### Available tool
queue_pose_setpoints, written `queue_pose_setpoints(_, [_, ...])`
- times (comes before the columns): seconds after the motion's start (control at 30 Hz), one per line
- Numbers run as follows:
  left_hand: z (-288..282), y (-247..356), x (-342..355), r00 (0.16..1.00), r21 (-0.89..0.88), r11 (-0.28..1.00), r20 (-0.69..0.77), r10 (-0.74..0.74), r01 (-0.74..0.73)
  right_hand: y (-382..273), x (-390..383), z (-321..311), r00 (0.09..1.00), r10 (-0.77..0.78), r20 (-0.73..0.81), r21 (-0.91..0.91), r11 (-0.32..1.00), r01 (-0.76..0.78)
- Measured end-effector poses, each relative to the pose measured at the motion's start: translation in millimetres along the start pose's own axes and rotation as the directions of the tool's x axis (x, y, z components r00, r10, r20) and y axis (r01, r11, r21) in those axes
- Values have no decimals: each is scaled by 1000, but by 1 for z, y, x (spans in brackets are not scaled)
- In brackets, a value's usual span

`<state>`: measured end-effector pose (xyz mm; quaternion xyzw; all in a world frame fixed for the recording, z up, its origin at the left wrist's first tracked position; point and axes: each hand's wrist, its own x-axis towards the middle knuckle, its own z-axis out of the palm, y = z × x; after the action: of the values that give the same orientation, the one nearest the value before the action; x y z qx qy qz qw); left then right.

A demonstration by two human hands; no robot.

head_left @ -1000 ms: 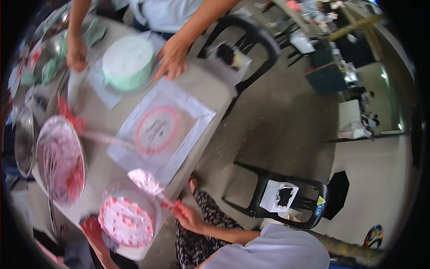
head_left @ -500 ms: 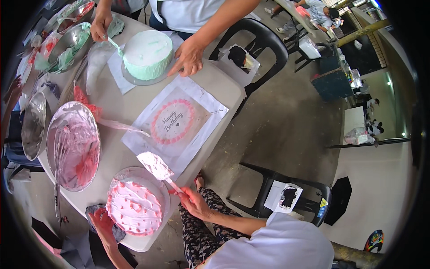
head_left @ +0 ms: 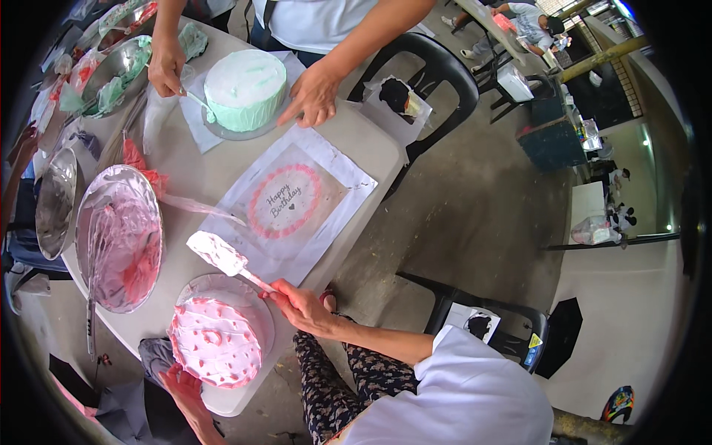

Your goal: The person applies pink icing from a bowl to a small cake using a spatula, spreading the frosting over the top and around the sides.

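Note:
My right hand point(head_left: 302, 305) is closed round the handle of a spatula point(head_left: 216, 252), whose blade is heaped with pale pink and white frosting. The blade hangs above the table, just beyond a round pink-frosted cake point(head_left: 215, 337) with darker pink dabs on its uneven top. The cake sits on a round board point(head_left: 265, 315) at the table's near corner. My left hand point(head_left: 185, 393) has its fingers apart at the cake's lower left edge; whether they touch the cake or its board is hard to tell. A dark cloth point(head_left: 157, 356) lies beside that hand.
A large metal bowl point(head_left: 119, 237) with pink frosting and a whisk stands left. A printed sheet point(head_left: 326, 159) bears a piped pink ring. Across the table point(head_left: 363, 148), a co-worker's hands point(head_left: 315, 93) work on a pale green cake point(head_left: 245, 93). Black chairs point(head_left: 445, 81) stand at the right.
My right hand has moved the loaded spatula left and slightly away from me. My left hand has shifted down a little, its fingers straighter. The co-worker's tool has moved lower along the green cake's side.

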<state>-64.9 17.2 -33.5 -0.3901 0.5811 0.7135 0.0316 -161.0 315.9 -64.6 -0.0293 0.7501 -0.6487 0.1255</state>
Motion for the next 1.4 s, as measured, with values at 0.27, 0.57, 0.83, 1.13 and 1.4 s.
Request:
queue_pose_setpoints(0.27, [-3, -30, -24, 998, -66, 997, -39, 41, -43, 1, 15, -12, 988, -133, 84, 1, 991, 134])
queue_pose_setpoints(0.57, [-28, -28, -18, 890, 505, 811, -162, 425, -296, -37, -5, -42, 992, -37, 122, 41, 999, 32])
queue_pose_setpoints(0.83, [8, -36, -32, 875, 135, 911, -254, 412, -390, -16, -56, -58, 979, 199, -38, 253, 950, -183])
queue_pose_setpoints(1.13, [7, -56, -45, 955, -189, 959, -252, 159, -210, 5, -73, -37, 991, 127, -30, 81, 989, -124])
queue_pose_setpoints(1.4, [12, -48, -38, 958, -181, 970, -264, 110, -162, 4, -75, -22, 987, 158, -1, 127, 979, -157])
